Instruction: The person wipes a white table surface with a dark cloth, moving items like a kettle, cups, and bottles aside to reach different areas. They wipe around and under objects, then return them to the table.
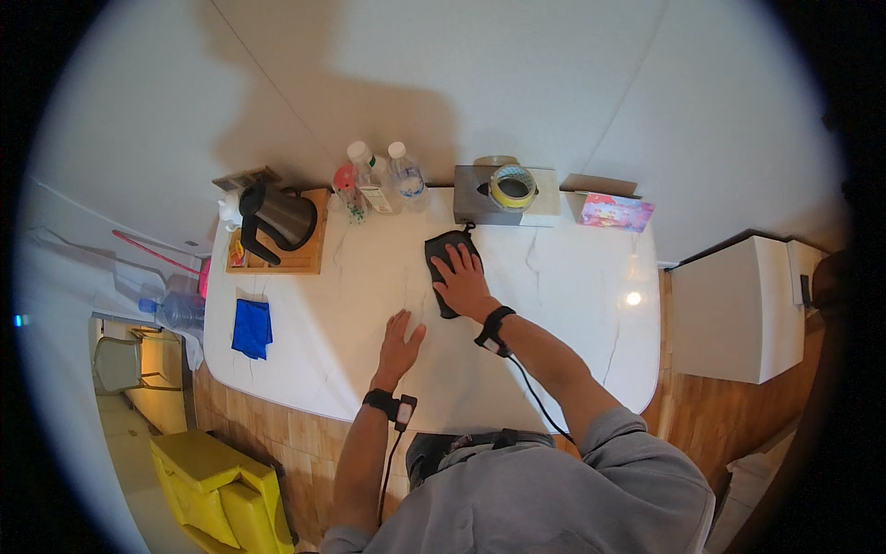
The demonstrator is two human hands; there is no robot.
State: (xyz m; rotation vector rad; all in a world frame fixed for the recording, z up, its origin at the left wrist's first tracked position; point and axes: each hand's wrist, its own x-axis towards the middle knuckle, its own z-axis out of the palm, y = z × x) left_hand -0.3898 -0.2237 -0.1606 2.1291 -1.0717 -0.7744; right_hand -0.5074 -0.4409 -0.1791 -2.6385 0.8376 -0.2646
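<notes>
A black pouch with a loop at its top (443, 305) lies on the white marbled table (374, 277). My right hand (462, 280) rests flat on the pouch, fingers spread, not gripping it. To its left, my left hand (400, 350) is over the table near the front edge, holding nothing, with the thumb apart from the fingers. Both wrists wear black straps with small cabled devices. A folded blue cloth (252, 329) lies at the table's left side.
Along the back stand a dark kettle (287, 218) on a wooden tray (311, 260), plastic bottles (408, 180), a tissue box (474, 208) bearing tape rolls (513, 188), and a pink printed box (615, 212). A yellow chair (214, 485) is at lower left, a white cabinet (720, 311) at right.
</notes>
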